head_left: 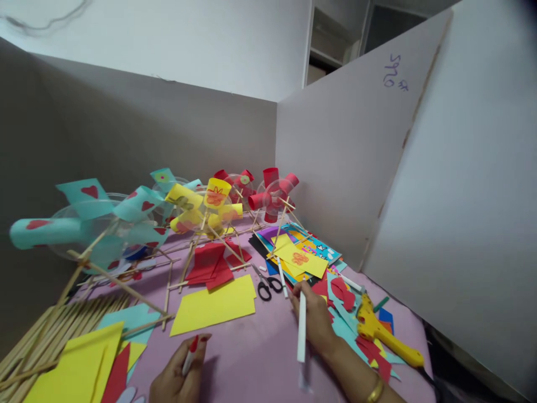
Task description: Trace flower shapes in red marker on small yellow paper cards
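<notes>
My left hand [178, 378] is closed around a marker [190, 358] with a white body and a red end pointing up. My right hand [316, 319] pinches a long white stick [301, 330] near its top; I cannot make out what kind it is. Another white stick [282, 278] lies just beyond the right fingers. Black-handled scissors [268, 285] rest on the table beside it. Before my hands lies a yellow paper sheet [216, 305]. A yellow paper with an orange-red flower drawing [300, 258] lies on a stack beyond my right hand.
Paper windmills on stick stands fill the back: blue [96, 224], yellow [201, 207], red [274, 193]. Wooden sticks [79, 319] are bundled at left. Right are a yellow glue gun [384, 333] and coloured paper scraps [342, 294]. Grey partition panels [335, 145] surround the table.
</notes>
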The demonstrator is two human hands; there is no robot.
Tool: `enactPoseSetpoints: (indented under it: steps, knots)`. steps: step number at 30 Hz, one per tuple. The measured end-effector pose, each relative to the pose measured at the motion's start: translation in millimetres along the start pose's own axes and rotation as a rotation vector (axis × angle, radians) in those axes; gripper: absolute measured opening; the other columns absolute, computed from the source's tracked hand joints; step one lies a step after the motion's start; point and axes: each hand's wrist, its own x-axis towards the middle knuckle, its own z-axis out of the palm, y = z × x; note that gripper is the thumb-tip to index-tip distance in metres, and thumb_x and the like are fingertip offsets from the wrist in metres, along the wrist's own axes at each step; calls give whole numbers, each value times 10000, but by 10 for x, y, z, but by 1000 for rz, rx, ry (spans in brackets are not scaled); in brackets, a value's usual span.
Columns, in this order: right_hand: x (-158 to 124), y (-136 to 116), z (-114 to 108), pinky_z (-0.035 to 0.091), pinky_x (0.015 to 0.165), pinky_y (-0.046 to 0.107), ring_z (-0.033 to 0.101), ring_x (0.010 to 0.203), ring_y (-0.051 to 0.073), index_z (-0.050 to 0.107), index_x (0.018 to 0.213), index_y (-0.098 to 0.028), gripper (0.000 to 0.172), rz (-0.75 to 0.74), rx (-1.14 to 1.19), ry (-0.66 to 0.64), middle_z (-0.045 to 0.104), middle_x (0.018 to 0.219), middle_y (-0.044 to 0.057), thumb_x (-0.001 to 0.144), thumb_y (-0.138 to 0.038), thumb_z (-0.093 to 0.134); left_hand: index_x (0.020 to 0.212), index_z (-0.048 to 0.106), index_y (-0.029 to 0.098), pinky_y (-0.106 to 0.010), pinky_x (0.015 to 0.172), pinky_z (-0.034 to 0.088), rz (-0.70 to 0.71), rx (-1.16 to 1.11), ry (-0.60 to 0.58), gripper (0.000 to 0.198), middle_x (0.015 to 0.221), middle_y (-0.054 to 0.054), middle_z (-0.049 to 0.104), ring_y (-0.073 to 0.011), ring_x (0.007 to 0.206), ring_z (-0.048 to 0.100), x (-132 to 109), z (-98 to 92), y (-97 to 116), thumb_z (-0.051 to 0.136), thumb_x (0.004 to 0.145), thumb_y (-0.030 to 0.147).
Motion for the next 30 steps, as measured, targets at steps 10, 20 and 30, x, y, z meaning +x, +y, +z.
enactPoseSetpoints:
  steps: [10,20,30]
  knots:
    - [-34,-98,-52,422,477,255,597,513,181,476,792,-225,246,49,39,-106,649,655,29,924,-401,366,753,627,197,-258,636,476,107,-101,-74,385,727,-18,683,-214,729,634,-201,40,230,457,827,534]
    - [-120,-394,92,408,577,278,612,626,207,554,778,-220,139,-150,-44,-367,657,696,31,857,-248,443,893,658,183,-297,705,498,80,-103,21,369,896,-56,712,-249,869,645,-72,-131,187,473,814,492]
    - [60,-552,371,431,686,249,599,849,206,532,948,-201,312,-300,-145,-474,612,940,61,695,-147,706,872,667,192,-287,684,501,98,-37,41,328,915,-65,724,-244,850,662,-32,-146,122,479,816,456]
